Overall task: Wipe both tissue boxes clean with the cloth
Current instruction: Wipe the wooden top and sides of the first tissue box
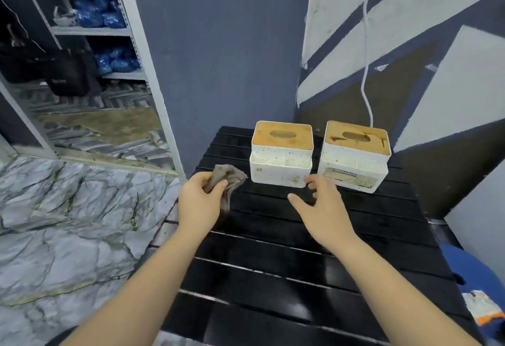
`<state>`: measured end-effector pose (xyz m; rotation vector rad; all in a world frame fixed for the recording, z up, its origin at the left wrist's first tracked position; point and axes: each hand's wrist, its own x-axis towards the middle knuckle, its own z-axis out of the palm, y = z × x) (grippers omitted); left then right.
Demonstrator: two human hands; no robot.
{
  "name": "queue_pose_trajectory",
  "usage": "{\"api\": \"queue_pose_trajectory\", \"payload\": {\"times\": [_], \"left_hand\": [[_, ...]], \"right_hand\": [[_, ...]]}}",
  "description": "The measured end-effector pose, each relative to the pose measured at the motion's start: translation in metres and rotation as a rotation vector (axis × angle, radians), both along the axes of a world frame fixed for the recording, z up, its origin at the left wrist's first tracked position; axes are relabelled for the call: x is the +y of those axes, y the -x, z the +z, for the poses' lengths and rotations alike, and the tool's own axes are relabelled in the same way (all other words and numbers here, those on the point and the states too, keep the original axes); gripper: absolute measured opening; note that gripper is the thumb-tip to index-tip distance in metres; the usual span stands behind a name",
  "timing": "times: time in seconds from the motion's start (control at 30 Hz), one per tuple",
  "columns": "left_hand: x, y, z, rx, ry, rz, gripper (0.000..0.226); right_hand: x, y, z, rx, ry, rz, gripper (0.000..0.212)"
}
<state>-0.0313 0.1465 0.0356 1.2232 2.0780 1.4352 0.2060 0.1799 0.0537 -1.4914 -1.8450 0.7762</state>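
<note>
Two white tissue boxes with wooden lids stand side by side at the far end of a black slatted table (273, 250). The left tissue box (281, 154) has brown specks on its front. The right tissue box (355, 157) carries dark smears on its lid and a stained label. My left hand (198, 203) grips a crumpled grey-brown cloth (228, 180) just left of the left box. My right hand (325, 209) hovers with spread fingers in front of the gap between the boxes, its fingertips at the left box's lower right corner.
A white cable (366, 72) hangs down the painted wall behind the right box. A metal shelf (90, 31) with blue bags stands at the far left. Marble-pattern floor lies left of the table. A blue object (470, 272) sits at the table's right edge.
</note>
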Motion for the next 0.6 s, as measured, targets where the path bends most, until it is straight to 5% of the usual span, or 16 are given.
{"api": "queue_pose_trajectory", "payload": {"times": [0.23,0.6], "left_hand": [[0.107,-0.028,0.013,-0.234,-0.05,0.102,0.016],[0.126,-0.035,-0.012,-0.409,0.098,0.004,0.014]], "right_hand": [[0.093,0.01,0.013,0.274,0.136,0.01,0.087],[0.088,0.01,-0.011,0.38,0.101,0.056,0.065]]}}
